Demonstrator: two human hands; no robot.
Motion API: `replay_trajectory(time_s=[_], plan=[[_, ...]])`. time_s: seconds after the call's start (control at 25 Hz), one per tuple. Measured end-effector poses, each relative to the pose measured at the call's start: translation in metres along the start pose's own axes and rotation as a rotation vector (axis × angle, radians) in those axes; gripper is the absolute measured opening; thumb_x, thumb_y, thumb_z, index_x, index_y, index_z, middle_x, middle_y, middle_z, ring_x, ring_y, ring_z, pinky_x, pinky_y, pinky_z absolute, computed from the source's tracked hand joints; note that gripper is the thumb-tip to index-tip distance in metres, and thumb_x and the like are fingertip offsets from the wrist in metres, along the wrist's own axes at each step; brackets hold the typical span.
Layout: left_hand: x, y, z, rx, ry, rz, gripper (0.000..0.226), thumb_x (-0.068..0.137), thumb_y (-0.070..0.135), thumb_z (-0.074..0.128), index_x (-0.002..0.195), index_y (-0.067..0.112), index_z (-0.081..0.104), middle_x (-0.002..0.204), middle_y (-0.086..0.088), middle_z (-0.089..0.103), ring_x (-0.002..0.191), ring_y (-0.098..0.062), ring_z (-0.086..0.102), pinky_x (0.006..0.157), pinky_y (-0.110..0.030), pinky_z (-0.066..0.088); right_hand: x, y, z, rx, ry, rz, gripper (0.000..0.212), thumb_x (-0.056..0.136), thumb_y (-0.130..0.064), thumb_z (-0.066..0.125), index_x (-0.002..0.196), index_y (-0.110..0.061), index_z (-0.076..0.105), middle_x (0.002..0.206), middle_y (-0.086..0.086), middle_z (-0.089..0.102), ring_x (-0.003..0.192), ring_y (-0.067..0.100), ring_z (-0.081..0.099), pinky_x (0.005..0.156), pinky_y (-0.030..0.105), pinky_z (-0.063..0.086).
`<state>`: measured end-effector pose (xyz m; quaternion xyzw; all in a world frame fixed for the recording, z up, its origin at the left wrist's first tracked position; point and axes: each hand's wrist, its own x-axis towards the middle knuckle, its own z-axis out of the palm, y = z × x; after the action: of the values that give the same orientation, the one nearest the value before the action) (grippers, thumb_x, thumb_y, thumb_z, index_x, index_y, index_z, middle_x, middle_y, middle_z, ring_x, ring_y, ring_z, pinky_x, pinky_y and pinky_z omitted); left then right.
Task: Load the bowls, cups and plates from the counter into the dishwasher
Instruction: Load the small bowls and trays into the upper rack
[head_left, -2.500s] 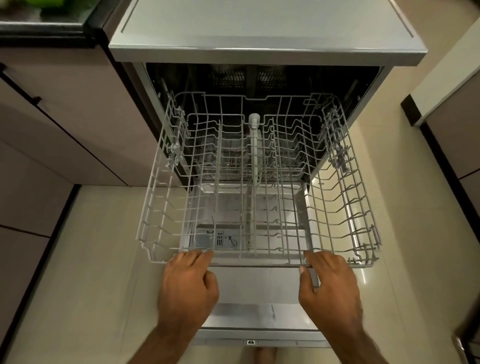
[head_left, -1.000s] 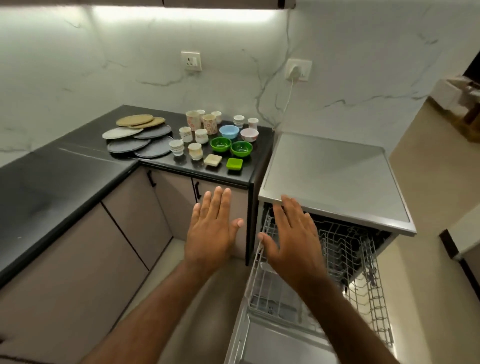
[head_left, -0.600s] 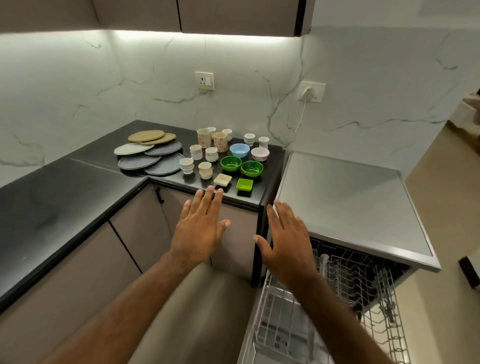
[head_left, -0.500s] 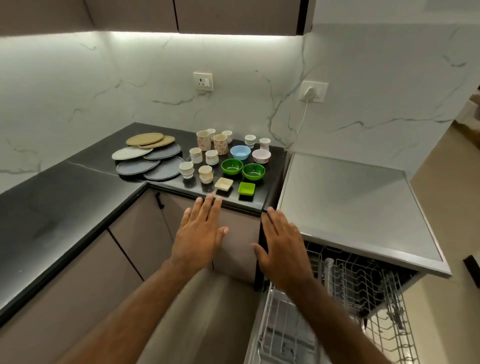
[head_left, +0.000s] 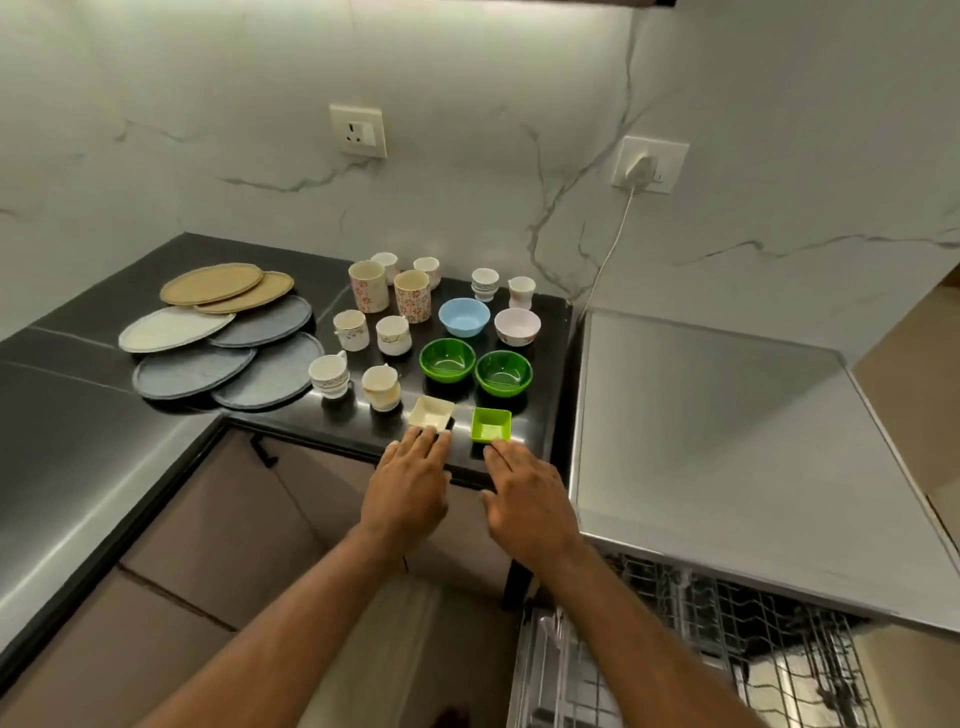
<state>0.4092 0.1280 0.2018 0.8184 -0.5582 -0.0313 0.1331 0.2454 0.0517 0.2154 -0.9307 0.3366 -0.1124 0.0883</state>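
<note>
Cream dish (head_left: 431, 412) and green dish (head_left: 491, 424), lower centre at counter (head_left: 78, 415) edge: light, rigid, probably slick; pinch opposite rims. My left hand (head_left: 407, 493) and right hand (head_left: 527, 501) open, empty.

Wall socket (head_left: 358, 130), plugged charger (head_left: 642, 167) w/ cable.
</note>
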Motion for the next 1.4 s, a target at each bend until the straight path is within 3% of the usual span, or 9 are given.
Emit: replay_trajectory(time_s=[0.36, 0.44, 0.56, 0.8, 1.04, 1.2, 1.4], plan=[[0.115, -0.059, 0.075, 0.149, -0.171, 0.052, 0.066, 0.089, 0.022, 0.069, 0.15, 0.012, 0.046, 0.154, -0.013, 0.049, 0.15, -0.034, 0.036, 0.119, -0.05, 0.035, 0.112, 0.041, 0.071, -0.033, -0.23, 0.125, 0.055, 0.095, -0.026, 0.062, 0.146, -0.017, 0.046, 0.148, 0.003, 0.049, 0.132, 0.023, 0.048, 0.101, 0.042, 0.048], [0.124, -0.068, 0.084, 0.182, -0.191, 0.032, 0.059, 0.084, 0.018, 0.074, 0.14, 0.012, 0.058, 0.149, -0.013, 0.055, 0.147, -0.035, 0.041, 0.118, -0.054, 0.036, 0.122, 0.049, 0.082, -0.025, -0.266, 0.134, 0.055, 0.093, -0.015, 0.063, 0.146, -0.017, 0.047, 0.146, 0.004, 0.051, 0.132, 0.025, 0.049, 0.1, 0.045, 0.049], [0.128, -0.076, 0.09, 0.183, -0.153, 0.05, 0.035, 0.075, 0.012, 0.079, 0.11, 0.011, 0.074, 0.131, -0.012, 0.067, 0.137, -0.036, 0.053, 0.11, -0.059, 0.043, 0.128, 0.059, 0.095, 0.008, -0.281, 0.124, 0.053, 0.092, -0.004, 0.056, 0.142, -0.018, 0.053, 0.134, 0.009, 0.061, 0.119, 0.033, 0.059, 0.094, 0.046, 0.053], [0.127, -0.071, 0.085, 0.105, -0.05, 0.115, 0.029, 0.066, 0.005, 0.079, 0.092, 0.014, 0.068, 0.099, -0.007, 0.073, 0.112, -0.036, 0.065, 0.094, -0.055, 0.047, 0.131, 0.067, 0.091, 0.013, -0.198, 0.08, 0.04, 0.093, -0.007, 0.054, 0.131, -0.018, 0.064, 0.108, 0.015, 0.07, 0.099, 0.039, 0.065, 0.078, 0.045, 0.053], [0.091, -0.019, 0.066, 0.084, 0.071, 0.198, 0.019, 0.075, 0.007, 0.06, 0.091, 0.015, 0.065, 0.097, -0.007, 0.07, 0.099, -0.035, 0.066, 0.083, -0.047, 0.049, 0.069, 0.081, 0.053, -0.002, -0.018, 0.023, 0.043, 0.078, -0.001, 0.074, 0.119, -0.013, 0.072, 0.094, 0.012, 0.074, 0.082, 0.034, 0.07, 0.063, 0.04, 0.058], [0.042, 0.042, 0.061, 0.065, 0.089, 0.27, 0.024, 0.073, 0.002, 0.069, 0.094, 0.014, 0.065, 0.101, -0.007, 0.069, 0.102, -0.034, 0.065, 0.083, -0.045, 0.049, -0.01, 0.1, 0.022, 0.002, 0.032, 0.078, 0.043, 0.078, -0.005, 0.077, 0.12, -0.013, 0.071, 0.101, 0.013, 0.075, 0.086, 0.034, 0.07, 0.069, 0.041, 0.058], [-0.032, 0.137, 0.079, 0.033, 0.045, 0.402, 0.019, 0.079, 0.01, 0.069, 0.098, 0.015, 0.066, 0.107, -0.007, 0.07, 0.107, -0.032, 0.066, 0.084, -0.045, 0.051, -0.136, 0.137, 0.009, -0.006, 0.03, 0.138, 0.051, 0.067, -0.003, 0.082, 0.117, -0.014, 0.073, 0.097, 0.009, 0.076, 0.083, 0.03, 0.072, 0.065, 0.038, 0.06]])
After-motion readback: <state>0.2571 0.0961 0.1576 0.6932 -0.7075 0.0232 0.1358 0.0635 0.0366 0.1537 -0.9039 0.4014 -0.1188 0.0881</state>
